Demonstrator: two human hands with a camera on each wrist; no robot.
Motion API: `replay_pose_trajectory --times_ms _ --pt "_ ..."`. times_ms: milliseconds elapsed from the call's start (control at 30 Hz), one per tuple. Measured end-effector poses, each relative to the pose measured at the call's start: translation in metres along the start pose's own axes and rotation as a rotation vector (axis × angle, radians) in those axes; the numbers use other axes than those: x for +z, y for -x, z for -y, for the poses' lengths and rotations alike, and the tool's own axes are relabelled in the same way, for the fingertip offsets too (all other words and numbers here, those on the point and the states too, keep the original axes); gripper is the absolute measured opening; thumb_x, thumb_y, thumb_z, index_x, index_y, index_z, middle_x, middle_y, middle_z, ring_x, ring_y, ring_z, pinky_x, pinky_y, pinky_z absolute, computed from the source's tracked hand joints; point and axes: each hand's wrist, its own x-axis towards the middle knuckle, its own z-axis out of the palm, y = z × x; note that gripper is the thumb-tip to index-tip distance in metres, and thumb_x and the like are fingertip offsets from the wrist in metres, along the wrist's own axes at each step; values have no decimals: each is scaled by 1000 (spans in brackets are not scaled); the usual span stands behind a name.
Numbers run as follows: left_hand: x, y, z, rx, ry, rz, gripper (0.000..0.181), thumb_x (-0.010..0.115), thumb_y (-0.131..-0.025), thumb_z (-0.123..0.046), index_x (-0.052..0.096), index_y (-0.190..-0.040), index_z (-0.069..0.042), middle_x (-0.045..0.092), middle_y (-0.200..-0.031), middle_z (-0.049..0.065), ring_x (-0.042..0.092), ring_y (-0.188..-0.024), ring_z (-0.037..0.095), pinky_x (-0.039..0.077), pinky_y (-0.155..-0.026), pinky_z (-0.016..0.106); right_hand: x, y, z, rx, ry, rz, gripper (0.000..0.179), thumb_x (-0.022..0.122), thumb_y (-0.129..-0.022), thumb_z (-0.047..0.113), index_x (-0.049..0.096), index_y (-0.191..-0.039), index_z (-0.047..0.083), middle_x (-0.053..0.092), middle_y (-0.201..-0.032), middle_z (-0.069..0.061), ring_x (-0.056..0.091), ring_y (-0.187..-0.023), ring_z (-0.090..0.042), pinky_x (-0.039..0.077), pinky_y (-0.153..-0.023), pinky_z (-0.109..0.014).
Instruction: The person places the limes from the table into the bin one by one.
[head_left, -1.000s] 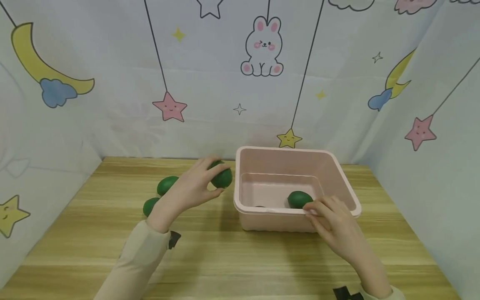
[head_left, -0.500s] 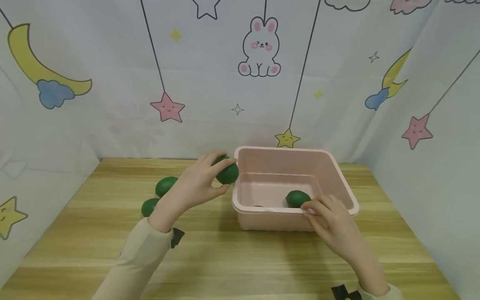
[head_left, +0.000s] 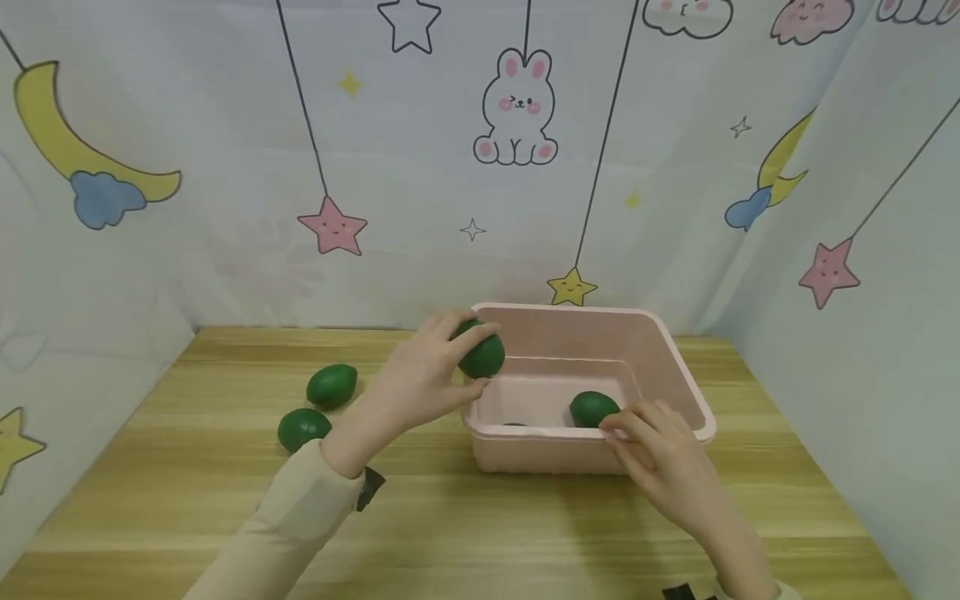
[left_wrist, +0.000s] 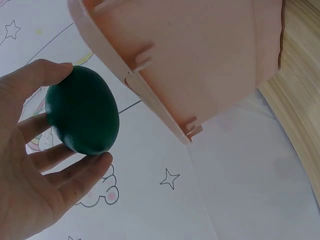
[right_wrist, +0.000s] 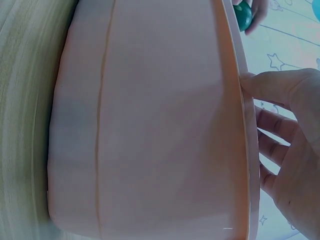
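Note:
My left hand (head_left: pixel 420 379) grips a smooth, dark green oval fruit (head_left: pixel 482 357) between thumb and fingers, up at the left rim of the pink plastic basin (head_left: pixel 551 454). In the left wrist view this fruit (left_wrist: pixel 82 110) hangs clear of the basin wall (left_wrist: pixel 200 55). My right hand (head_left: pixel 667 458) pinches the front rim of the basin, with the thumb (right_wrist: pixel 270 85) on the near side and the fingers over the edge. Inside the basin lies another green fruit (head_left: pixel 594 409), beside the right fingertips. A sliver of one more shows behind the front wall, mostly hidden.
Two more green fruits, one farther back (head_left: pixel 332 387) and one nearer (head_left: pixel 303 429), lie on the wooden table (head_left: pixel 480 533) left of the basin, close to my left forearm. A printed white curtain (head_left: pixel 405 167) stands behind the table and along both sides.
My left hand has carried its green fruit rightward, from beside the basin to its left rim. The right hand keeps its hold on the front rim. The head view has shifted slightly.

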Motion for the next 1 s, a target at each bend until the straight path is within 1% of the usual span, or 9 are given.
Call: replay_pose_trajectory --times_ms 167,333,433,633,833,1000 --pt "3 -5 -7 51 -23 7 56 74 -78 -30 57 -131 -21 56 -128 7 56 -111 24 56 -83 38 0 0 0 -14 -4 -10 23 74 -77 4 68 -97 14 59 -89 10 45 -84 -7 33 -76 -20" --pt "7 -8 -11 81 -1 32 56 75 -79 -32 57 -130 -22 56 -126 4 57 -105 21 55 -83 36 -1 -1 0 -12 -6 -5 23 74 -77 5 68 -97 15 59 -90 10 46 -85 -7 33 -76 -20" --pt "10 -8 -13 94 17 48 56 75 -79 -34 56 -131 -23 55 -126 3 57 -106 20 55 -84 35 0 0 0 -11 -9 -1 23 73 -78 5 68 -97 15 59 -90 10 45 -85 -7 33 -76 -20" --pt "9 -9 -17 94 68 97 55 76 -80 -34 57 -130 -23 55 -126 2 56 -107 17 55 -81 32 2 0 1 -12 -15 1 23 74 -77 4 68 -97 14 59 -90 10 45 -84 -7 33 -77 -20" --pt "10 -15 -21 104 119 147 55 76 -79 -32 58 -130 -20 55 -126 3 56 -108 17 54 -82 29 1 0 0 -10 -7 2 25 75 -75 3 68 -97 14 60 -90 9 46 -84 -8 33 -75 -20" --pt "13 -17 -22 108 135 178 56 76 -79 -33 58 -130 -18 55 -127 4 56 -108 18 54 -82 29 1 -1 0 -40 -17 -22 21 73 -78 5 68 -97 14 60 -90 8 46 -83 -8 33 -75 -20"
